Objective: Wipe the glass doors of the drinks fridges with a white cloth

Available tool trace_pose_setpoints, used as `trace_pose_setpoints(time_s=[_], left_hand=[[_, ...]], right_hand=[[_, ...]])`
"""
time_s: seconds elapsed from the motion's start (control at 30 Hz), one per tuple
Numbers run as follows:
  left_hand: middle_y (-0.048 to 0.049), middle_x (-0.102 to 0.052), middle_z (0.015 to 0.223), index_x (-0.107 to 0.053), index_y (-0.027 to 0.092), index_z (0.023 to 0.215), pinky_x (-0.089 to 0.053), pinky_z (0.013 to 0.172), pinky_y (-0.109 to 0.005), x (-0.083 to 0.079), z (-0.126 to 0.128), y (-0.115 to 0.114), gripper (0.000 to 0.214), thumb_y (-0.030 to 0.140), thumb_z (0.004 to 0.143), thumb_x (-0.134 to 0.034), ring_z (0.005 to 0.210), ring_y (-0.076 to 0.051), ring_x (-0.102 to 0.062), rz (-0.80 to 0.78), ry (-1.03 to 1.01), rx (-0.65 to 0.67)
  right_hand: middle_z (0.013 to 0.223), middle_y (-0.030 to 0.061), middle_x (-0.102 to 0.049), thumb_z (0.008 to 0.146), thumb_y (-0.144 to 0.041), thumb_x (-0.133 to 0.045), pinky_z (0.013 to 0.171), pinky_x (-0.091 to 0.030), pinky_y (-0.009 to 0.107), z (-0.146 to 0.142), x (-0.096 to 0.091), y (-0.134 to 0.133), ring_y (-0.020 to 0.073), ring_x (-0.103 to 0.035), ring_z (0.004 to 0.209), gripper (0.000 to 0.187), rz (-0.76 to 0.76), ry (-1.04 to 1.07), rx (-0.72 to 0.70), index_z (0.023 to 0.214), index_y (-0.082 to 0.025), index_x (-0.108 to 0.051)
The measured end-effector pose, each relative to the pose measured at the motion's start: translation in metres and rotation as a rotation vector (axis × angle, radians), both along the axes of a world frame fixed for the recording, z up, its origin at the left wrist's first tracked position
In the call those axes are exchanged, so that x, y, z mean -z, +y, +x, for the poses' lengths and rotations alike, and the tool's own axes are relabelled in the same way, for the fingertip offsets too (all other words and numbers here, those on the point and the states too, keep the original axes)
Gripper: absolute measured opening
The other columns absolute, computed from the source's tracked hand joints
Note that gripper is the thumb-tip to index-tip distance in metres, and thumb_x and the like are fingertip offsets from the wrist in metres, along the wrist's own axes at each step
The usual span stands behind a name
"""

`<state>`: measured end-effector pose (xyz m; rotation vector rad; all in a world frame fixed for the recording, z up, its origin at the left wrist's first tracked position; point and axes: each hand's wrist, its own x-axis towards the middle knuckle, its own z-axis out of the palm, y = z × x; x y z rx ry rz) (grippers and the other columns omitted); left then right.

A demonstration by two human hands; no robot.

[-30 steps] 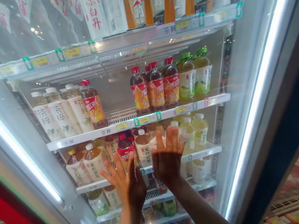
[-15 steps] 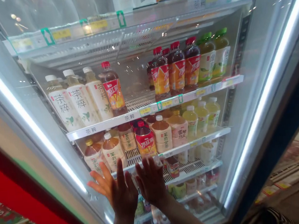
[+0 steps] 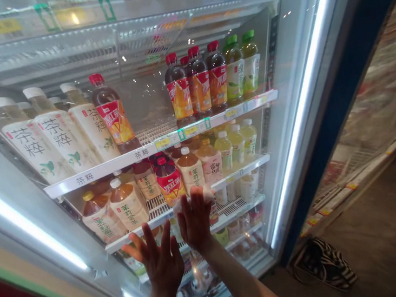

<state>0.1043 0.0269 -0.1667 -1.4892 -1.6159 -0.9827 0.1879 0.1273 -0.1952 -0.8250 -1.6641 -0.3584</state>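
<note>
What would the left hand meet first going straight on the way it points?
Probably the cooler's glass door, judging by the reflections; whether the left hand touches it now is unclear. Behind it, a shelf edge.

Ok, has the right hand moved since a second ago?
Yes: down and to the left in the view. The right hand partly covered the pink-labelled bottle then; now it appears lower and left of it.
</note>
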Motion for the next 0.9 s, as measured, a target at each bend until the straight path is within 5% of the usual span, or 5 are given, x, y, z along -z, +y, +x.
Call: trace_pose_setpoints(time_s=[0.2,0.47,0.6,0.73,0.9], left_hand=[[-0.0006,0.006,0.172,-0.019,0.041,0.159,0.011,0.123,-0.068,0.007,0.034,0.02,0.089,0.009,0.086,-0.06,0.156,-0.032,0.016,-0.042,0.035,0.123],[0.0,0.002,0.172,-0.02,0.041,0.159,0.012,0.122,-0.069,0.015,0.085,0.063,0.088,0.011,0.086,-0.061,0.157,-0.033,0.014,-0.039,-0.003,0.165],[-0.0022,-0.001,0.172,-0.029,0.036,0.158,0.015,0.124,-0.062,0.02,0.12,0.091,0.08,0.012,0.088,-0.06,0.158,-0.032,0.012,0.018,0.01,0.232],[-0.003,-0.003,0.173,-0.033,0.034,0.156,0.016,0.124,-0.06,0.024,0.159,0.117,0.075,0.015,0.089,-0.062,0.158,-0.032,0.012,0.027,0.014,0.256],[-0.0017,-0.002,0.173,-0.031,0.034,0.157,0.013,0.126,-0.057,0.028,0.203,0.145,0.078,0.013,0.088,-0.062,0.158,-0.031,0.013,0.027,-0.015,0.234]], right_hand=[[0.171,0.0083,-0.001,0.098,-0.016,-0.041,0.127,-0.02,0.056,0.033,0.025,0.013,0.0248,-0.004,0.159,0.076,0.008,-0.029,0.046,0.164,-0.021,-0.005],[0.172,0.0121,-0.002,0.101,-0.023,-0.042,0.117,-0.038,0.065,0.095,0.031,0.07,0.0362,-0.008,0.158,0.072,-0.068,0.089,0.02,0.165,-0.023,-0.006],[0.171,0.012,0.002,0.104,-0.021,-0.033,0.121,-0.03,0.066,0.138,0.044,0.093,0.0314,-0.001,0.159,0.067,-0.051,0.145,0.049,0.164,-0.018,-0.005],[0.171,0.0143,0.004,0.104,-0.02,-0.034,0.122,-0.013,0.073,0.182,0.039,0.13,0.0347,0.001,0.159,0.067,-0.066,0.195,0.059,0.164,-0.018,-0.005],[0.172,0.0098,0.001,0.103,-0.019,-0.035,0.127,-0.01,0.059,0.224,0.056,0.147,0.0259,0.001,0.159,0.068,-0.013,0.002,0.045,0.164,-0.017,-0.006]])
